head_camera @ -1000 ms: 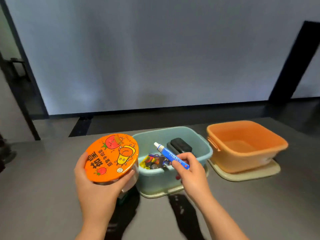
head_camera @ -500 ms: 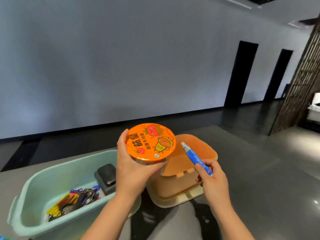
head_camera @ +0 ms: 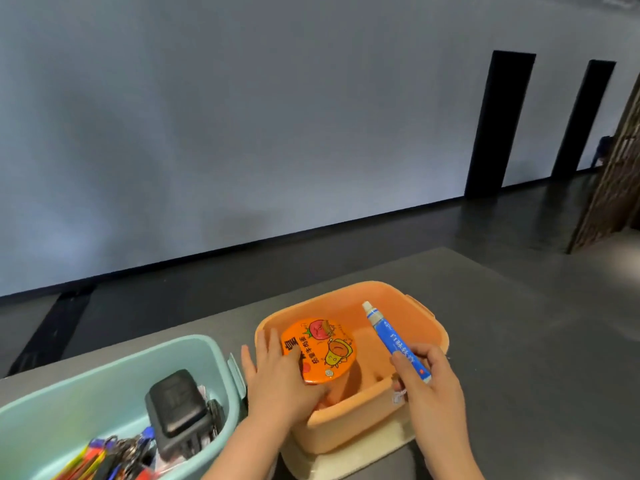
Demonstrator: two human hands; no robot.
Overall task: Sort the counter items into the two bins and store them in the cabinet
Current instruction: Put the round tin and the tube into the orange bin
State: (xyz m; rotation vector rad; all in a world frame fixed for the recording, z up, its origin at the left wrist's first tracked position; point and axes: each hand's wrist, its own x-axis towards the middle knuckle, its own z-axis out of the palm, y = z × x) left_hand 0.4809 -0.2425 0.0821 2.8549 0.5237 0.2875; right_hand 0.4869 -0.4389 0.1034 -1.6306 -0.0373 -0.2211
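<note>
Now left hand (head_camera: 277,379) fingers gripping noodle cup (head_camera: 320,351) seemingly inside orange bin (head_camera: 346,429), right hand (head_camera: 431,382) pinching blue tube (head_camera: 394,341)

Counter (head_camera: 502,341): you are looking down at a dark grey, matte top that is carrying both bins.
Cream lid (head_camera: 349,459): it is lying flat on the counter, and the orange bin is sitting on it.
Orange bin (head_camera: 346,429): it is standing to your right.
Teal bin (head_camera: 114,372): it is sitting to your left, just beside the orange bin.
</note>
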